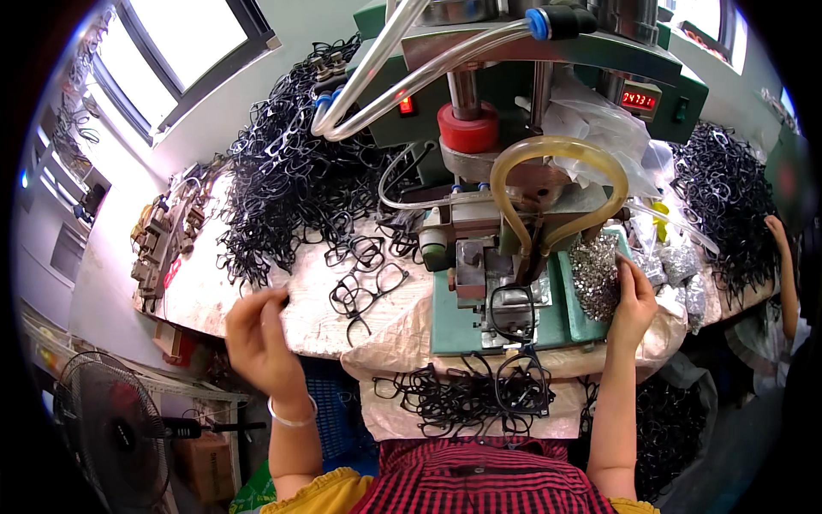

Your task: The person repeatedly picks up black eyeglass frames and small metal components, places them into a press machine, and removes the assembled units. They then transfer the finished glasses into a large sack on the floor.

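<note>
While right hand (635,301) touches metal-parts heap (597,272), left hand (257,336) hovers.

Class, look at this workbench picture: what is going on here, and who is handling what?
A person sits at a green press machine among heaps of black plastic eyeglass frames. The right hand reaches into a pile of small shiny metal parts beside the machine. The left hand is raised over the cloth-covered bench, blurred; whether it holds anything cannot be told. One black frame lies on the machine's bed, and more frames lie in the person's lap.
</note>
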Available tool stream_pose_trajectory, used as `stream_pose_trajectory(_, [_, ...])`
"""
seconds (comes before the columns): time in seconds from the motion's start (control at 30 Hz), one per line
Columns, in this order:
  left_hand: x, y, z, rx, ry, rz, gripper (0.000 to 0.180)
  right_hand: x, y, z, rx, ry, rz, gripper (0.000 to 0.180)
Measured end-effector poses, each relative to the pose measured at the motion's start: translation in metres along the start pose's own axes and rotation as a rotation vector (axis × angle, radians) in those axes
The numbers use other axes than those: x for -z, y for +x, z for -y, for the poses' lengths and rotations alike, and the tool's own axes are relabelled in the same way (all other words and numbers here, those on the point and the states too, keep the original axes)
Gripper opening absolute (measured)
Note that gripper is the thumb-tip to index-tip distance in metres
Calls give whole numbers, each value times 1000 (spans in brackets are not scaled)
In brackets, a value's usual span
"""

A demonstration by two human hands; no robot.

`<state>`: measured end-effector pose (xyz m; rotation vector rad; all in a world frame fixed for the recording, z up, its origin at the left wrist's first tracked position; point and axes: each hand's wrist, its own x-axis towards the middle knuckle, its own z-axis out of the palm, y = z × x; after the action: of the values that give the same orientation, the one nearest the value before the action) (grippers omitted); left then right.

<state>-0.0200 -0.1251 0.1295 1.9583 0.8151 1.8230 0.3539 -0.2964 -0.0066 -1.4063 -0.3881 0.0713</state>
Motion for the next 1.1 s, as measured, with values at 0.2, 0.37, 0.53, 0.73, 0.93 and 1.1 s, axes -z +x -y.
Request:
stream_pose_trajectory(0.2, [-36, -5, 78, -99, 826, 866, 12, -40, 2, 26, 185, -145, 68, 17])
stream_pose_trajectory(0.37, [-29, -68, 132, -111, 1092, 779, 11, 6, -21, 29, 299, -382, 3, 12])
stream_pose_trajectory(0.53, [-25, -62, 124, 39, 548, 541, 12, 54, -43, 45, 208, -456, 15, 11])
stream_pose_trajectory(0.73, [-58, -39, 104, 563, -139, 433, 11, -46, -36, 110, 443, -223, 482, 12])
stream_pose_trajectory(0.93, [-49, -77, 83, 668, -363, 176, 14, -91, -50, 85, 209, 99, 397, 23])
stream_pose_trajectory(1.1, [-55, -14, 15, 328, -521, 276, 19, -85, -55, 84, 69, 164, 459, 45])
